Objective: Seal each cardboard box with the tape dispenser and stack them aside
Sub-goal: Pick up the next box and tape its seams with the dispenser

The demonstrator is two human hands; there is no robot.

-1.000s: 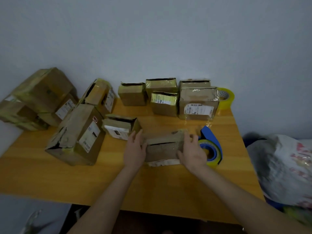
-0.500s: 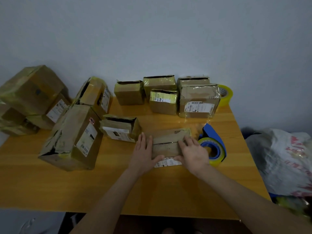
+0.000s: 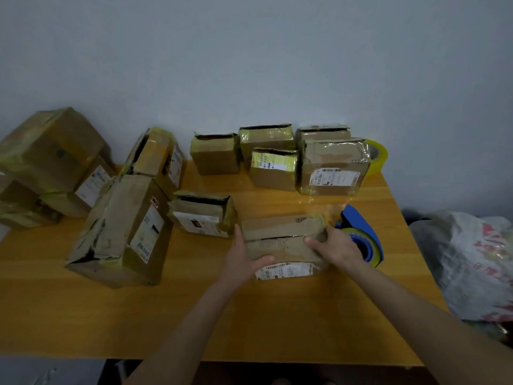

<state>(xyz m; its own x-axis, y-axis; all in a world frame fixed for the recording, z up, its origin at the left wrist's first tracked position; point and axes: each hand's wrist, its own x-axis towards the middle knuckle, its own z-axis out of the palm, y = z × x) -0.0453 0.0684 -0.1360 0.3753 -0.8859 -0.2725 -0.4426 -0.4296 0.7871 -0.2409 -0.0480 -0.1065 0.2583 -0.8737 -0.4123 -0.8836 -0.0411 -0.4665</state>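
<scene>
A small flat cardboard box (image 3: 283, 232) with a white label on its near side lies in the middle of the wooden table (image 3: 83, 315). Its two top flaps meet along a dark seam. My left hand (image 3: 244, 257) holds the box's left end, thumb on the near side. My right hand (image 3: 336, 245) grips the right end, with the fingers lying over the top flap. A blue tape dispenser (image 3: 361, 237) with a yellow roll stands just right of the box, partly behind my right hand.
Several worn boxes stand along the back (image 3: 274, 168), one open box (image 3: 202, 212) to the left, a taller one (image 3: 125, 232) further left, and a pile (image 3: 50, 162) at the far left. A spare tape roll (image 3: 377, 154) is at back right. A plastic bag (image 3: 472, 262) lies right of the table.
The box has been turned so its flaps face up and pressed closed. Both hands slid to its ends; the view shifted slightly.
</scene>
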